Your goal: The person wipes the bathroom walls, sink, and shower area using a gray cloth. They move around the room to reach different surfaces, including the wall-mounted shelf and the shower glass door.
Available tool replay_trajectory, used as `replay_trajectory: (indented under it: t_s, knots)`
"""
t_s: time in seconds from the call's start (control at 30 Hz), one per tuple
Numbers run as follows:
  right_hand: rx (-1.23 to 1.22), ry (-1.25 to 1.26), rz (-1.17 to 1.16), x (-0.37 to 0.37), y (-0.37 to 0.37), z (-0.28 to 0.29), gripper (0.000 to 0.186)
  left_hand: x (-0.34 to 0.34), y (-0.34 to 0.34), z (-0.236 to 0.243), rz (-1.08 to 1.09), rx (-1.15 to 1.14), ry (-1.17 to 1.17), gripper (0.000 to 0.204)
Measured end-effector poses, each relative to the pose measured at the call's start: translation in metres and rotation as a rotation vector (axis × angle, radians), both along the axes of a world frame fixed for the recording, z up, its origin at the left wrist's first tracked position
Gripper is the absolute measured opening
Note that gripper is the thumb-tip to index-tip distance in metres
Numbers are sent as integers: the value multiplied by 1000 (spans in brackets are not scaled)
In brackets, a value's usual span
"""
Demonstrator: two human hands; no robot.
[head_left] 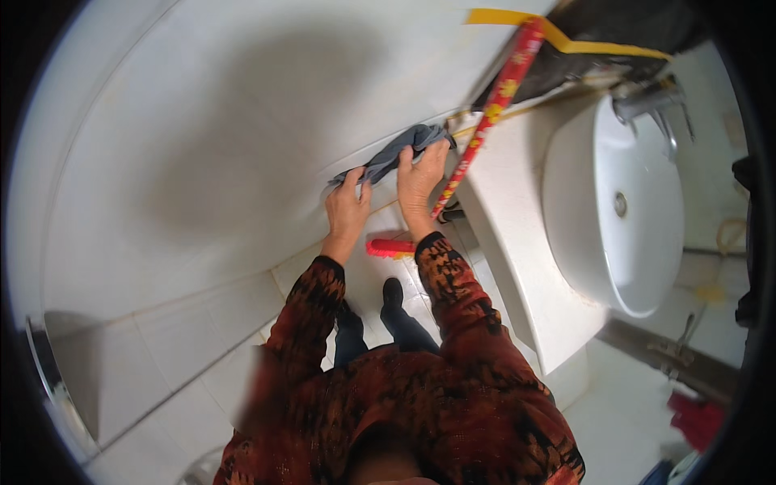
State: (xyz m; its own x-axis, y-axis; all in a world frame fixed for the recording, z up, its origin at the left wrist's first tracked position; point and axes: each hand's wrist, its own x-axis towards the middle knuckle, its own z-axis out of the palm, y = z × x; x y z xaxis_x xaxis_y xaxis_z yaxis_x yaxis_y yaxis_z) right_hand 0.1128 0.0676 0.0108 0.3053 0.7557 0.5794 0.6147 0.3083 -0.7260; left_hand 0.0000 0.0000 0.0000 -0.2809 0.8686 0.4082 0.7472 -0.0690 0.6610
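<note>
Against a smooth white wall (202,145) in a tiled washroom, your left hand (347,214) pinches one end of a soft, crumpled grey cloth (394,162) and your right hand (422,182) closes over the other. Bunched into a long, twisted roll, the cloth runs along the wall, slanting from lower left to upper right. To your right, a red, flower-patterned pole (495,105) slants beside the hard white worktop (503,202); farther over sit a glossy, rounded basin (578,210) and metal tap (648,103).
</note>
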Motion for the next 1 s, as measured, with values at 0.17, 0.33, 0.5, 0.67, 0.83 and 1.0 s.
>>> replay_trajectory:
  t_s: [0.17, 0.33, 0.5, 0.67, 0.83, 1.0]
  knots:
    - [-350, 103, 178, -21, -36, -61, 20, -23, -44, -48, 165, -246, -60, 23]
    - [-713, 54, 367, -79, -58, -101, 23, -85, -80, -100, 489, -258, -297, 19]
    - [-744, 110, 754, -125, -97, -60, 28, -141, -134, -77, 677, -94, -636, 21]
    - [-518, 404, 1139, -170, -125, 66, 7, -177, -156, 68, 643, 543, -734, 24]
    - [-78, 448, 1088, -162, -123, 218, 11, -174, -137, 230, 488, 845, -40, 31]
    - [647, 271, 653, -169, -90, 351, 11, -192, -101, 365, 479, 1075, 658, 44]
